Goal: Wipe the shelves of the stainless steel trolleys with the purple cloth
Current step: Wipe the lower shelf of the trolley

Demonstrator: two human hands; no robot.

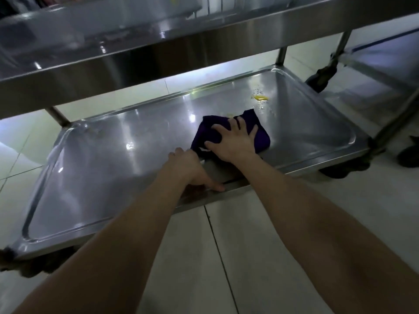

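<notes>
Because the purple cloth [229,132] is soft and bunched into a loose wad, it will handle as a light, limp thing that gives under the palm and cannot be gripped like a solid object. It lies on the bottom shelf [113,168] of the steel trolley, right of centre and near the front rim. The right hand [233,141] is spread flat on top of it, fingers wide and pressing down, so this grip is an open palm hold, not a pinch. The left hand [192,168] rests on the shelf's front edge, fingers curled over the rim, apparently to steady the trolley. Just beyond the cloth sit a yellow spill [260,98] and scattered droplets [260,107], not yet wiped. The polished steel looks slick, and wetter where the drops lie, so the cloth should glide easily but may fold or slip out from under the fingers. The best hold is probably the one shown: broad, even pressure across the middle of the wad, with the loose edges tucked beneath.
</notes>
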